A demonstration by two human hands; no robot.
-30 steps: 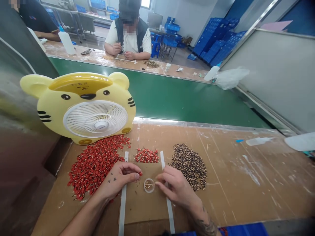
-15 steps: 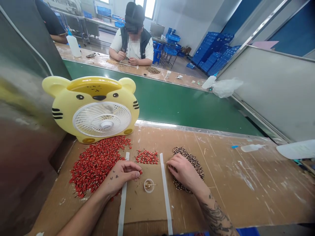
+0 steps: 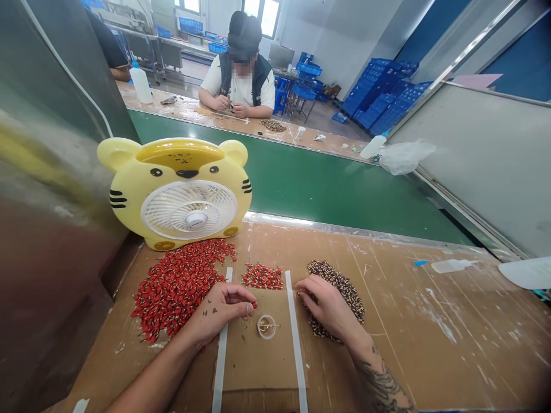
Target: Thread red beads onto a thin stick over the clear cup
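Note:
My left hand (image 3: pixel 224 310) rests on the cardboard mat (image 3: pixel 258 355), fingers pinched on a small red part. A big heap of red parts (image 3: pixel 181 284) lies to its left, and a small red heap (image 3: pixel 262 276) sits at the mat's far edge. A small clear ring with a pin across it (image 3: pixel 267 326) lies on the mat between my hands. My right hand (image 3: pixel 327 304) lies on the dark speckled heap (image 3: pixel 344 287), fingers curled into the parts. Two white strips (image 3: pixel 295 338) border the mat.
A yellow tiger-shaped fan (image 3: pixel 181 192) stands at the back left of the bench. A green conveyor belt (image 3: pixel 322 186) runs behind it. Another person (image 3: pixel 241 77) works at the far bench. A small bottle (image 3: pixel 451 265) lies at the right, a grey wall (image 3: pixel 47 172) stands at the left.
My right hand left the clear ring and moved right onto the dark speckled heap. My left hand stayed pinched on the red part. The camera shifted slightly.

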